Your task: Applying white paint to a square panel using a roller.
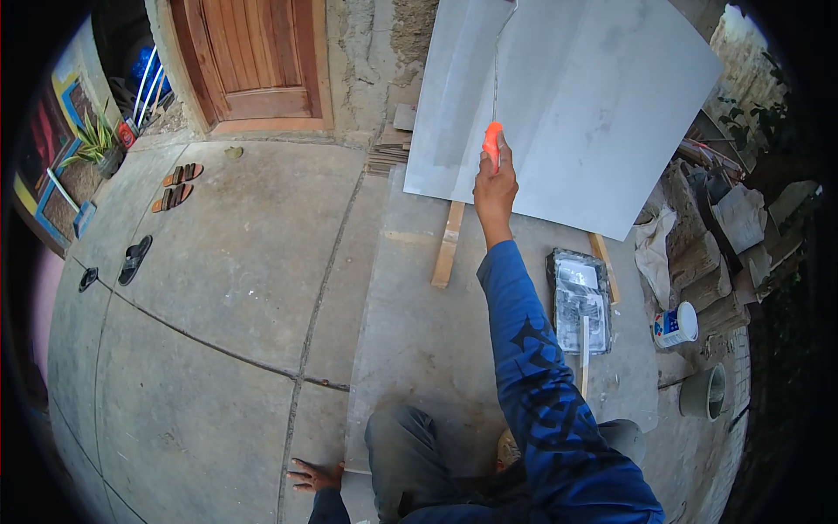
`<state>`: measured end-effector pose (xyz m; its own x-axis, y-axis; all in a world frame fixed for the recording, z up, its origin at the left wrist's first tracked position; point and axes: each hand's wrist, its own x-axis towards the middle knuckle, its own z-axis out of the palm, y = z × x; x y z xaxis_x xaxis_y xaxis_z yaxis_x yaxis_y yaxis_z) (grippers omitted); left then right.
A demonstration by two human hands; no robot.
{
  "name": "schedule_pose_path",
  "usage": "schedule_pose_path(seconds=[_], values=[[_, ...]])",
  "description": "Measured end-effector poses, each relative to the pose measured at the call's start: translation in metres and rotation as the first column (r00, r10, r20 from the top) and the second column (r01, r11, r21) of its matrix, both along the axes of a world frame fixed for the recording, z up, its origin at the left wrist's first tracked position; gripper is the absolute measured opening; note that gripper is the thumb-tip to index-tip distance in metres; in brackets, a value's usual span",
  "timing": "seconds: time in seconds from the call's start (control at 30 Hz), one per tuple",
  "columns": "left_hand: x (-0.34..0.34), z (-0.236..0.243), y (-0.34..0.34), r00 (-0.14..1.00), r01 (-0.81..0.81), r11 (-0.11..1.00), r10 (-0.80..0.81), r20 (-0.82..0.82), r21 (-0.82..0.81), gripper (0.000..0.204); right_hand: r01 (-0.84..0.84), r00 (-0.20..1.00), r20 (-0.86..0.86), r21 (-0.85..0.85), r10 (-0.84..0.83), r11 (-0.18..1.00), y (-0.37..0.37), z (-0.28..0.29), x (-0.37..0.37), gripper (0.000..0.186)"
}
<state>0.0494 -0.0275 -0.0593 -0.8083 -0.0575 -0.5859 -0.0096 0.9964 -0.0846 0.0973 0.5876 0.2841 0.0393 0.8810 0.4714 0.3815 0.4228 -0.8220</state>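
Note:
My right hand (495, 196) is wrapped round the orange handle of a paint roller (494, 131), its arm stretched far forward. The roller's thin wire frame runs up to the top edge, where only a little of its head end shows. Behind it a large grey-white panel (567, 105) leans, streaked with darker and lighter bands. My left hand (316, 475) rests low on the left, fingers spread on the concrete beside a flat sheet. A black paint tray (566, 278) with white paint lies right of my right forearm, a pale stick (585, 349) resting in it.
Wooden battens (447, 249) stick out beneath the panel. A white tub (676, 325) and a grey bucket (703, 391) stand at the right, near stacked curved tiles (698, 253). Sandals (135, 259) lie on the floor at left, before a wooden door (253, 61) and a potted plant (105, 153).

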Motion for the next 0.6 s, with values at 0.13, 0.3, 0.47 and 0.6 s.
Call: schedule_pose_path(seconds=[0.13, 0.3, 0.47, 0.6], values=[[0.0, 0.001, -0.001, 1.0, 0.009, 1.0, -0.009, -0.001, 0.003, 0.159, -0.019, 1.0, 0.007, 0.058, 0.018, 0.998, -0.015, -0.042, 0.008, 0.048], [-0.003, 0.003, -0.007, 0.999, -0.033, 0.999, 0.033, -0.015, -0.005, 0.158, -0.06, 0.995, 0.065, -0.163, 0.071, 0.985, -0.085, -0.115, 0.02, 0.046], [-0.001, -0.005, -0.001, 1.0, -0.018, 1.0, 0.019, -0.013, 0.017, 0.157, -0.036, 0.994, 0.096, -0.089, 0.044, 0.995, -0.136, -0.201, 0.049, 0.047], [0.001, -0.001, -0.001, 1.0, -0.013, 1.0, 0.013, -0.011, 0.014, 0.157, -0.052, 0.991, 0.11, -0.196, 0.075, 0.979, -0.179, -0.233, 0.062, 0.048]])
